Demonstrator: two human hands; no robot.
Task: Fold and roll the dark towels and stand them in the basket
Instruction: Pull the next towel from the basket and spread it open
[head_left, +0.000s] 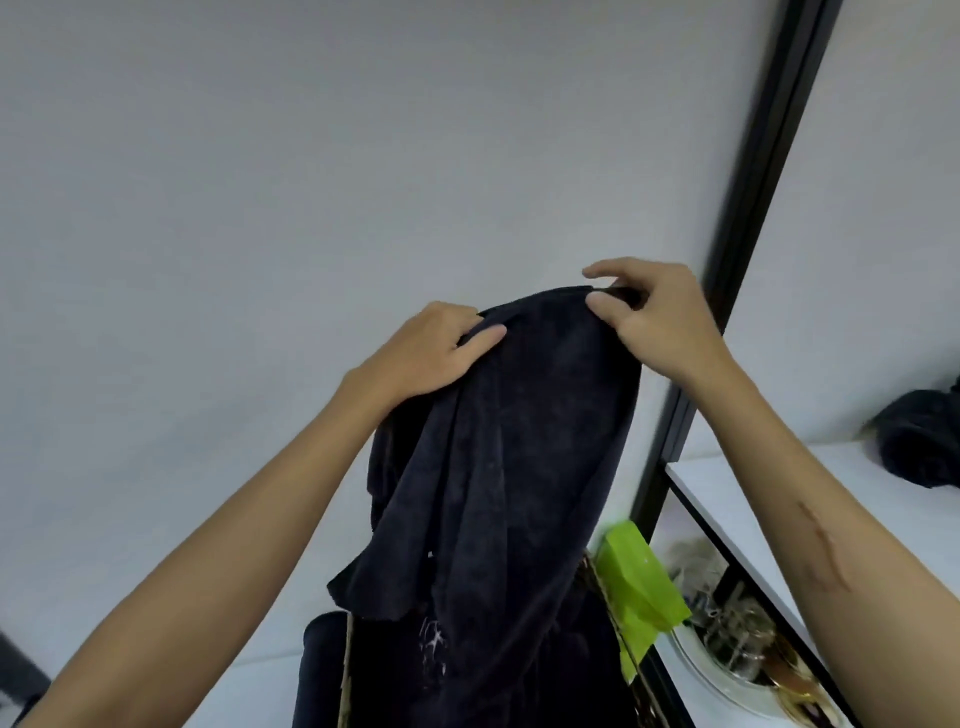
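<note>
A dark towel hangs in the air at the centre of view, held up by its top edge. The left hand grips the edge at about 10 o'clock of the cloth, thumb over the fabric; the right hand pinches it at 1 o'clock between thumb and fingers. The towel hangs below both grips, its long axis vertical, running from 12 to 6 o'clock, lower end rumpled. Another dark towel heap lies on a white shelf at 3 o'clock.
</note>
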